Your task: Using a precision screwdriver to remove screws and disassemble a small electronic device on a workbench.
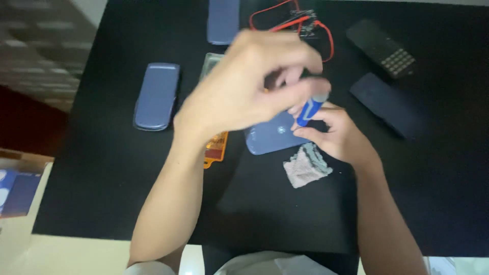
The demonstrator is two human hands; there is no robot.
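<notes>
Clearly the work centres on a blue-grey phone shell [272,136] lying in the middle of the frame on the black table [112,203]. The right hand [333,135] rests on its right edge, fingers curled around a blue-handled screwdriver [309,109] held upright with its tip down at the shell. The left hand [244,84] hovers above, blurred, fingers bunched narrowly over the top of the screwdriver; whether it actually grips the cap I cannot tell.

To do this well, I judge the driver should stay upright and seated on its screw, the lower hand steadying the shell against the table while the upper fingers twist lightly. Too much tilt or pressure could let the tip slip across the plastic.

Just below the shell lies a crumpled grey cloth [305,165], near the right wrist. Left of the shell, partly under the left forearm, an orange circuit strip [216,147] shows. Another blue-grey cover [157,95] lies in the left of the frame, and a third [223,20] at the top edge. In the upper middle a small board with red wires [305,25] sits, and in the upper right a dark keypad phone [382,48] and a dark flat panel [384,104] lie well apart from the hands.
</notes>
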